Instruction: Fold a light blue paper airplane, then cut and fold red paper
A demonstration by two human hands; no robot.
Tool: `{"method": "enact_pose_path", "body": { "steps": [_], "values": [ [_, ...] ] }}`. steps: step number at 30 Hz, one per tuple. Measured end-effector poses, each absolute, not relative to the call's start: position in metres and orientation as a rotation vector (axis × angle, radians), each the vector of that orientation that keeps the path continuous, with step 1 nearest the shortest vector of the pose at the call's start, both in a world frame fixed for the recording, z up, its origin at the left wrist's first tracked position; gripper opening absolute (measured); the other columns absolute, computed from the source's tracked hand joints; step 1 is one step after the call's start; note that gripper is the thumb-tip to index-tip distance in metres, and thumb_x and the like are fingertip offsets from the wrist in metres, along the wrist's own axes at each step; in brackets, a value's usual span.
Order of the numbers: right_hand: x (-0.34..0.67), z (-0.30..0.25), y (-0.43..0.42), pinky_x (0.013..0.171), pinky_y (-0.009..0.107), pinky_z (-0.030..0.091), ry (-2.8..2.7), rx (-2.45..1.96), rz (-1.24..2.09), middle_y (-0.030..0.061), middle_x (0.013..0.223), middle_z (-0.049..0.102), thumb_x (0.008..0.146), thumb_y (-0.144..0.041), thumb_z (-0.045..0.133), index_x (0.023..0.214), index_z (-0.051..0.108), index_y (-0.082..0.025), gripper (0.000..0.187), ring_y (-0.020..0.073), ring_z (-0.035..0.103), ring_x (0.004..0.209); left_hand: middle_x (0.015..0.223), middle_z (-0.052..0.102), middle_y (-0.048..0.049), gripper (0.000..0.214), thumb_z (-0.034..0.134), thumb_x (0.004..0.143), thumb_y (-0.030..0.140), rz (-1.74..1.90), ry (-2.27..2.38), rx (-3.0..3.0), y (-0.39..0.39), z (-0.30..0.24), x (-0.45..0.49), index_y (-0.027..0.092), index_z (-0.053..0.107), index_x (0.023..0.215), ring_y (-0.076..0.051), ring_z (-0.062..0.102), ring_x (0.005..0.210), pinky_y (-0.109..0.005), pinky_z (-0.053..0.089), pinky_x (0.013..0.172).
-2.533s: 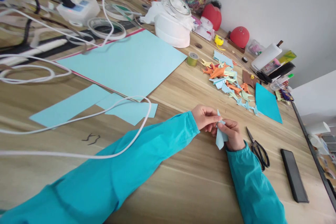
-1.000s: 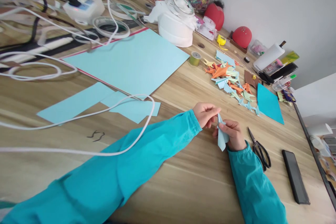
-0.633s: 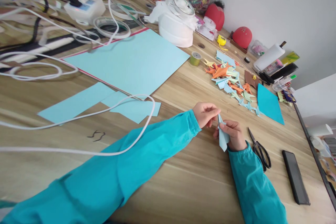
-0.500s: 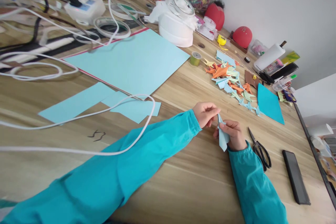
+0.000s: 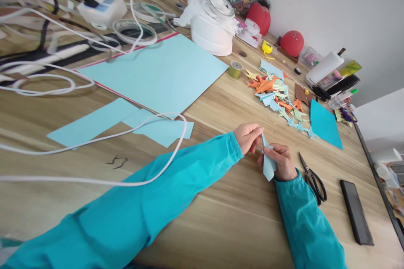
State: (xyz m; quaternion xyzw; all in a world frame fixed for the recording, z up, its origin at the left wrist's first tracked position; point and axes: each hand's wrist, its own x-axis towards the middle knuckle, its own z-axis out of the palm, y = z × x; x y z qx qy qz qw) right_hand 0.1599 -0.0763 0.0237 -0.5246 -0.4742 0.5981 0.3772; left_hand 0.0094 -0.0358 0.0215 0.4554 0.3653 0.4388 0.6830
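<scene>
Between my two hands is a light blue folded paper (image 5: 269,167), narrow at its upper tip and wider below. My left hand (image 5: 248,136) pinches that upper tip between thumb and fingers. Lower down, my right hand (image 5: 280,159) grips the paper's body, thumb in front and some fingers hidden behind it. Beyond the hands lies a pile of folded paper cranes (image 5: 268,88) in orange, light blue, pale green and yellow. Black-handled scissors (image 5: 312,178) rest on the table just right of my right hand.
A black phone (image 5: 356,212) lies at the right. Light blue sheets (image 5: 164,71) and cut strips (image 5: 91,124) cover the left side, crossed by a white cable (image 5: 176,164). A thread spool (image 5: 235,70), a white bowl-shaped item (image 5: 211,35) and a teal paper (image 5: 325,124) stand farther back.
My left fingers have shifted very slightly at the paper's tip, and the paper is turned a little. Both hands keep their hold; everything else stays in place.
</scene>
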Motion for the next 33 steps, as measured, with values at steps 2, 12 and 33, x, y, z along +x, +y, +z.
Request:
{"method": "enact_pose_path", "body": {
  "steps": [2, 12, 33],
  "values": [
    [0.1599, 0.0237, -0.0763, 0.035, 0.020, 0.038, -1.221, -1.341, 1.522, 0.0055, 0.052, 0.066, 0.069, -0.037, 0.069, 0.061, 0.067, -0.013, 0.025, 0.0120, 0.054, 0.038, 0.041, 0.044, 0.0073, 0.026, 0.042, 0.087, 0.026, 0.986, 0.813, 1.003, -0.0350, 0.0214, 0.0092, 0.014, 0.048, 0.064, -0.005, 0.043, 0.027, -0.014, 0.029, 0.027],
    [0.1602, 0.0243, -0.0758, 0.035, 0.020, 0.036, -1.243, -1.326, 1.512, 0.0046, 0.051, 0.066, 0.070, -0.036, 0.068, 0.060, 0.067, -0.014, 0.025, 0.0109, 0.052, 0.037, 0.041, 0.046, 0.0067, 0.028, 0.066, 0.070, 0.035, 0.969, 0.758, 1.104, -0.0396, 0.0217, 0.0083, 0.013, 0.052, 0.059, -0.005, 0.043, 0.029, -0.015, 0.030, 0.028],
    [0.1602, 0.0242, -0.0763, 0.034, 0.021, 0.037, -1.310, -1.340, 1.457, 0.0042, 0.050, 0.065, 0.068, -0.039, 0.069, 0.058, 0.065, -0.014, 0.027, 0.0114, 0.052, 0.036, 0.040, 0.047, 0.0058, 0.026, 0.051, 0.082, 0.031, 0.873, 0.705, 0.972, -0.0404, 0.0242, 0.0062, 0.013, 0.051, 0.062, -0.006, 0.044, 0.027, -0.016, 0.030, 0.027]
  ]
}}
